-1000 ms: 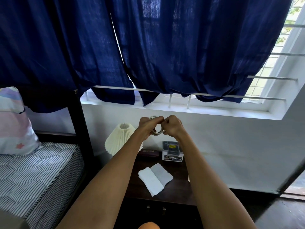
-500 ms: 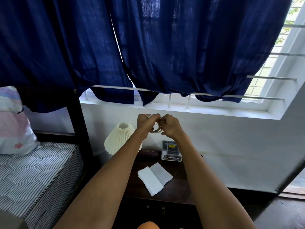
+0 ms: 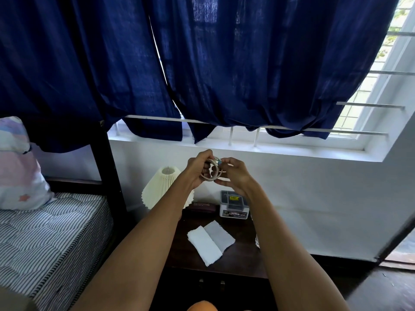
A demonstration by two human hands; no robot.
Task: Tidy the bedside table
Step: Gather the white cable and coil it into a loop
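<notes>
Head view: left hand (image 3: 198,168) and right hand (image 3: 234,173) both gripped a small white coiled cable (image 3: 212,173), raised above the bedside table (image 3: 242,254), likely to keep its loops gathered while winding. Folded cloth (image 3: 210,242) lay on the tabletop.

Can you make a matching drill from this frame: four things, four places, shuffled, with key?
Things:
1. coiled cable
2. pleated lamp
3. folded cloth
4. small box

Places:
A. flat on the front middle of the bedside table
B. back left corner of the table, by the bed
C. held up between the left hand and right hand
D. back of the table, under the right wrist

Pairs: 1-C, 2-B, 3-A, 4-D
</notes>
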